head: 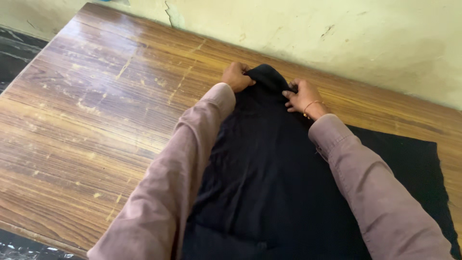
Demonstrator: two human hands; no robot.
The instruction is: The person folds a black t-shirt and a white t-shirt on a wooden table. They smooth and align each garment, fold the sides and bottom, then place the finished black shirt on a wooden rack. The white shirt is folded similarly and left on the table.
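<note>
A black garment [269,183] is lying on a worn wooden table [96,120], its far end bunching up just short of the table's back edge, where a cracked pale wall [337,33] is closing things in, while a wide stretch of bare wood is lying open on the garment's left. The left hand [236,77] is curling shut on the garment's far end, and the right hand [302,96], a thin bangle [310,105] at its wrist, is pinching the fabric just beside it.
</note>
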